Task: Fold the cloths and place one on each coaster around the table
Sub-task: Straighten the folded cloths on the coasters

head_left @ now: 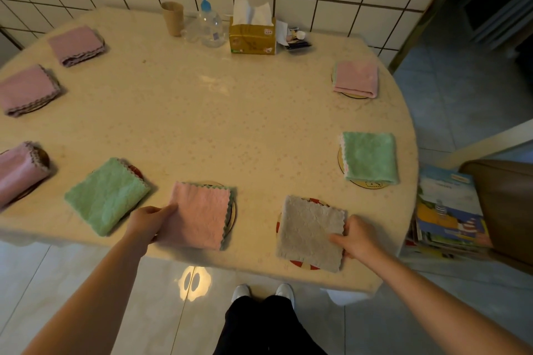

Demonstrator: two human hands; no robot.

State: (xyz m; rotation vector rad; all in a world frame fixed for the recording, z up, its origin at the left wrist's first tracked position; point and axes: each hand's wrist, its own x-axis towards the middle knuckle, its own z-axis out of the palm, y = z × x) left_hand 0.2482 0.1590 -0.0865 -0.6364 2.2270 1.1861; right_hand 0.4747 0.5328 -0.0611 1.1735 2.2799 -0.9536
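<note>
- My left hand point(150, 222) pinches the left edge of a folded pink cloth point(199, 215), which lies on a coaster point(232, 212) showing only as a rim at the cloth's right side.
- My right hand point(356, 238) grips the right edge of a folded grey cloth point(310, 232), thumb on top; it sits on a red-rimmed coaster point(302, 264) peeking out below.
- Both cloths are down on the table point(202, 124) near its front edge, the two hands well apart, one cloth each.
- Just left of my left hand lies a folded green cloth point(108, 196) over a coaster, and further left a pink one point(18, 173).
- Beyond my left hand, toward the wall, two more pink cloths point(27, 89) point(76, 45) rest folded on their coasters.
- Beyond my right hand, a green cloth point(369, 157) and then a pink one point(356, 78) each cover a coaster.
- I judge the job nearly finished: every coaster I can see carries a folded cloth, and only squaring and letting go of these last two seems left.
- Far past both hands, by the wall, stand a tissue box point(252, 37), a pump bottle point(209, 23) and a cup point(173, 17).
</note>
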